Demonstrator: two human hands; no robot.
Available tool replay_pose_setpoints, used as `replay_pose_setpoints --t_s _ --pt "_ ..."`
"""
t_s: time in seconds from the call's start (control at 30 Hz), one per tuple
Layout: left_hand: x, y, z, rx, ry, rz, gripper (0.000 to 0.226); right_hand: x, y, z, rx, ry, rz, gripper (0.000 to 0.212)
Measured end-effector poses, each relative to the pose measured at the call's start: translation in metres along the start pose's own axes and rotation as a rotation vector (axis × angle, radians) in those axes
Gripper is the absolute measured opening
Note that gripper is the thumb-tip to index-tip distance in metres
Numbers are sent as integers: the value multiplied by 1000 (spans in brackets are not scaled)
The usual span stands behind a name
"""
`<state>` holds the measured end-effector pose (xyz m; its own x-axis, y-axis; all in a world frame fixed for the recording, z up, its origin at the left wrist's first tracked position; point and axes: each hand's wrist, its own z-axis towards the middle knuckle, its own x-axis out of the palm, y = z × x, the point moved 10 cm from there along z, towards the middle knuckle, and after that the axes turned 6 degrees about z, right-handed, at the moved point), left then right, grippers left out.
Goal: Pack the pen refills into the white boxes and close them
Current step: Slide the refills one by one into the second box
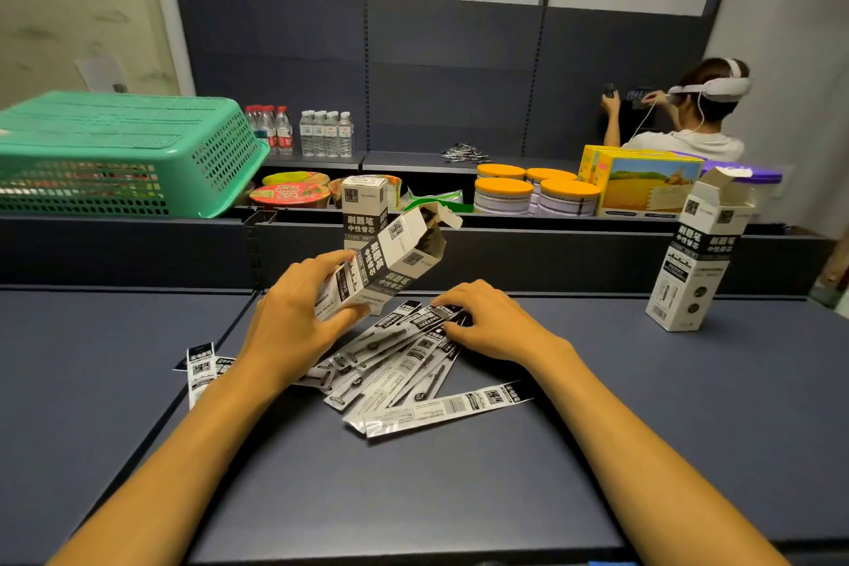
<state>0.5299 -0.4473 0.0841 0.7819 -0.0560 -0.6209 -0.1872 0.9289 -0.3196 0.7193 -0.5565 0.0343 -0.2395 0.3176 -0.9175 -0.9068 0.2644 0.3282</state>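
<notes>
Left hand (pixel 294 326) gripping tilted open box (pixel 381 271); right hand (pixel 487 322) pinching refill packets (pixel 413 363). Best: square the bundle, then slide in mouth-first.

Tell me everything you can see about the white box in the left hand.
The white box looks like thin card, tall and narrow, with black panels of print. The left hand grips its lower end and tilts it, mouth up and to the right. Its top flaps stand open, with dark contents showing inside. It hangs above the refill packets on the dark table, in front of a closed, upright box.
</notes>
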Motion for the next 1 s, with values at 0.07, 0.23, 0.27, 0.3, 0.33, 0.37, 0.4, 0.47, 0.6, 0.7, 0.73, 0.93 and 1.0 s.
replay_pose_setpoints --t_s 0.07,0.23,0.27,0.3,0.33,0.37,0.4,0.47,0.6,0.7,0.73,0.93,1.0 --pt "0 0 0 -2 0 -1 67 4 4 0 -14 21 47 39" --pt "1 1 0 -1 3 -1 68 1 9 1 -31 -1 45 27" --pt "1 1 0 2 2 2 68 -1 11 0 -41 -13 26 27" --pt "1 1 0 3 3 5 68 -2 12 -1 -54 -21 4 27" --pt "1 1 0 6 4 8 68 -3 14 -2 -66 -31 -20 28" --pt "1 1 0 7 4 9 68 -4 15 -2 -82 -44 -41 28" --pt "1 1 0 6 3 8 68 -5 16 -3 -95 -54 -61 27" --pt "1 1 -1 5 0 5 68 -8 18 -4 -118 -71 -97 25" --pt "0 0 0 8 -3 6 68 -19 22 -6 -146 -145 -126 20" --pt "1 0 0 4 0 3 69 -28 22 -9 -145 -181 -87 18" --pt "1 0 0 2 1 2 69 -30 20 -10 -133 -180 -63 17" --pt "2 -1 0 5 4 10 68 -18 8 -11 -44 -54 28 15" --pt "2 -2 0 2 2 6 68 -13 7 -11 -25 -14 59 17"
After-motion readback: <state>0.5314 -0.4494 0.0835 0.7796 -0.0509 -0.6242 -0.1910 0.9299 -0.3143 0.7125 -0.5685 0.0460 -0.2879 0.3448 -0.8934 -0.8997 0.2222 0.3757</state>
